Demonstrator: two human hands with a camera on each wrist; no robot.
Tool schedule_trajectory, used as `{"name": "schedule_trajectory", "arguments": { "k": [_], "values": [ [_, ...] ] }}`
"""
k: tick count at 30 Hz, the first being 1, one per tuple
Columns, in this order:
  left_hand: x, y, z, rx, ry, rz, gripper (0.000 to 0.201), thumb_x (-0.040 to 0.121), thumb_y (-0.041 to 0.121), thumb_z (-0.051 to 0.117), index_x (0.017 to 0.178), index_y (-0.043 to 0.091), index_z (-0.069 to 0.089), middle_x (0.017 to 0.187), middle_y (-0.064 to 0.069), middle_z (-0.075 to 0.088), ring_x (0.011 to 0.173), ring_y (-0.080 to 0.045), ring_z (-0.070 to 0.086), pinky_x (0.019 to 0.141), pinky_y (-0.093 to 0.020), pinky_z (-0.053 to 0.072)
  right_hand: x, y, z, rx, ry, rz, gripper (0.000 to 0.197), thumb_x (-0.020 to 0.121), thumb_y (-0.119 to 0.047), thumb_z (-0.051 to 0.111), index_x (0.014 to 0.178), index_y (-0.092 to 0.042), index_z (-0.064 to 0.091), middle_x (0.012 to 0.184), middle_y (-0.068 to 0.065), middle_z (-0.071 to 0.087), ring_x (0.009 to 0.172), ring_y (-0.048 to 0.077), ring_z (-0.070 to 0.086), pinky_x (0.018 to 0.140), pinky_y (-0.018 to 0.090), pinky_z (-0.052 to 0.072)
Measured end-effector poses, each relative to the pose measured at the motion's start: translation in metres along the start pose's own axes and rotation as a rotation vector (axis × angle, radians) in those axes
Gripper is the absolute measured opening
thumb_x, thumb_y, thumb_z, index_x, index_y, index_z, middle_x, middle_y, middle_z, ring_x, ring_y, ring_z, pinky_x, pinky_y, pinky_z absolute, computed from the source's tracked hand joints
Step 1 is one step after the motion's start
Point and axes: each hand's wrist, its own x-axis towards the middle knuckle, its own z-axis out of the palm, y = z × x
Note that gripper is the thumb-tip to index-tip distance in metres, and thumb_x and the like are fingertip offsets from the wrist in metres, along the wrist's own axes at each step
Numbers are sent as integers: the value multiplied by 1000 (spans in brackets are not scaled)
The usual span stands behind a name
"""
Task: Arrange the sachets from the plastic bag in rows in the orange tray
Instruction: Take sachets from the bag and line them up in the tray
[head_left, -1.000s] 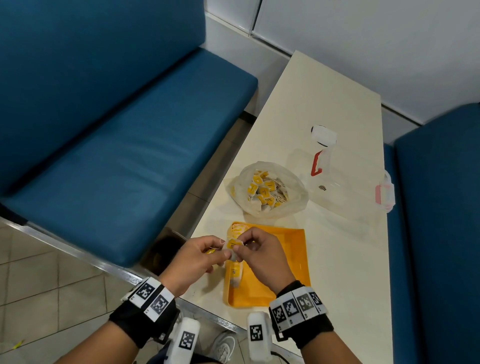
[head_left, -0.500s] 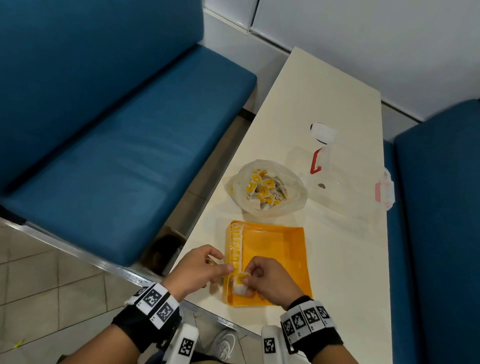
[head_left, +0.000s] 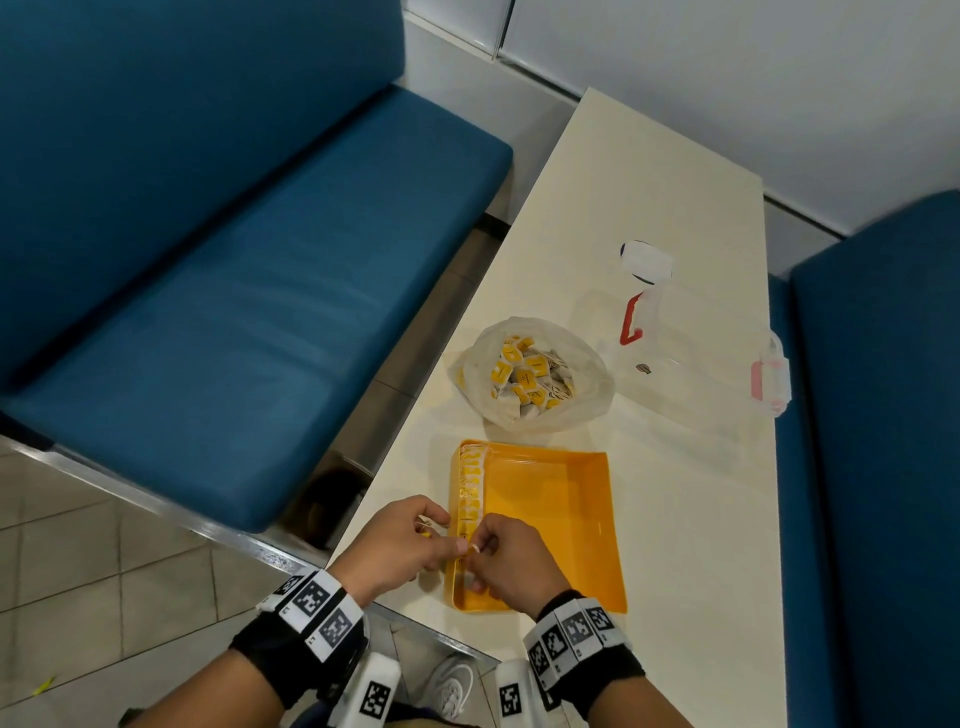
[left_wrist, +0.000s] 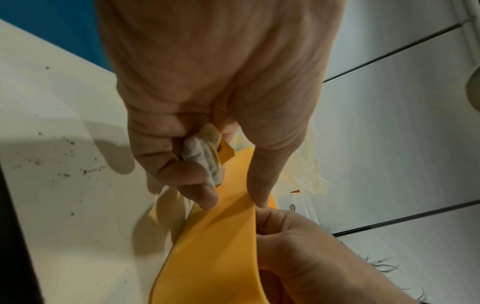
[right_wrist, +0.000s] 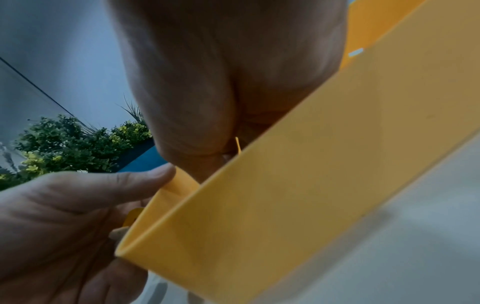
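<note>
The orange tray (head_left: 561, 525) lies on the cream table (head_left: 675, 545), with a row of yellow-and-white sachets (head_left: 470, 483) standing along its left wall. Beyond it sits the open plastic bag (head_left: 582, 395), full of sachets (head_left: 527, 371). My left hand (head_left: 436, 530) stays just outside the tray's left wall, thumb on the rim, fingers curled round a bunch of spare sachets (left_wrist: 205, 158). In the tray's near-left corner my right hand (head_left: 475, 551) pinches one sachet (right_wrist: 237, 145) at the near end of the row. The tray wall (right_wrist: 285, 185) hides the right fingertips in the right wrist view.
A clear plastic container with a red latch (head_left: 631, 322) and a pink latch (head_left: 769, 379) stands right of the bag. Blue benches flank the table on the left (head_left: 234, 312) and right (head_left: 883, 415). The tray sits close to the table's near-left edge.
My right hand took a sachet from the left hand's bunch and lowered it into the tray's near-left corner. The left hand moved down beside the tray wall.
</note>
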Motion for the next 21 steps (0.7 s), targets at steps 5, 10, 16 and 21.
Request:
{"name": "schedule_trajectory", "arguments": {
  "k": [5,10,16,21],
  "values": [
    [1,-2,-1,4,-17,-6,35,79,39,85,105,26,65,94,-8,75,71,-12,69,54,-22,48,5,0,5,-21,51,10,15,81,0,59,82,-14,55,70,12,65,53,18,67,44,25,47],
    [-3,7,-4,-164,-37,-92,51,97,64,46,110,19,64,87,-7,75,70,-15,68,60,-28,48,3,1,4,-81,98,-26,18,77,-13,67,84,-23,54,71,1,65,63,15,65,61,34,57],
    [-5,10,-16,-392,-19,-139,69,96,73,23,119,20,60,84,-11,74,66,-18,66,59,-29,43,-4,-16,-12,-135,225,-223,16,84,-20,70,95,-24,59,86,-4,59,78,9,56,64,15,42],
    [-6,16,-22,-378,-47,-102,71,90,78,17,120,29,60,83,-6,74,69,-17,66,62,-30,44,-11,-39,-11,-131,179,-422,11,85,-24,71,95,-23,68,90,-7,56,76,7,55,72,22,48]
  ]
}}
